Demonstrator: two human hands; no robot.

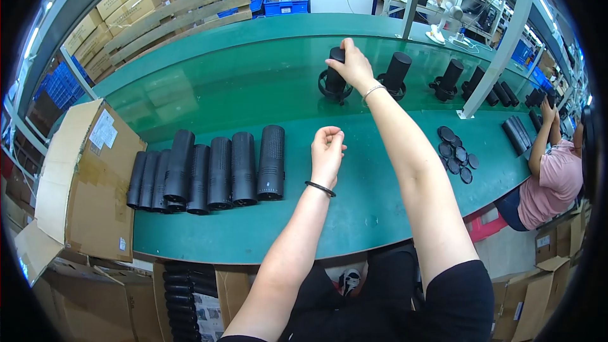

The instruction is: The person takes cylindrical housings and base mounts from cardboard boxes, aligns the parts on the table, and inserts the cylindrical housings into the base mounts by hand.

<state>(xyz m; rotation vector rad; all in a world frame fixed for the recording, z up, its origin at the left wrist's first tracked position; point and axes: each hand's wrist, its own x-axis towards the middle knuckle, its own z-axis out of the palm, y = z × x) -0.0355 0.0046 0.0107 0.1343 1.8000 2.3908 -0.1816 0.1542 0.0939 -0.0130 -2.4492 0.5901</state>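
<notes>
As far as visible, judged partway: noted held cylinder (337, 56) upright in ringed base (334, 94) on green strip (221, 90), with similar ringed cylinders (398, 69) spaced along to right. Judged left to do: ringless cylinders (220, 174) grouped on surface (361, 215) beside carton (95, 183), and loose black discs (457, 152). Found right hand (356, 68) extended far forward, fingers grasping cylinder top. Found left hand (328, 152) nearer, raised, fingers curled; cannot tell whether clenched or holding anything small.
</notes>
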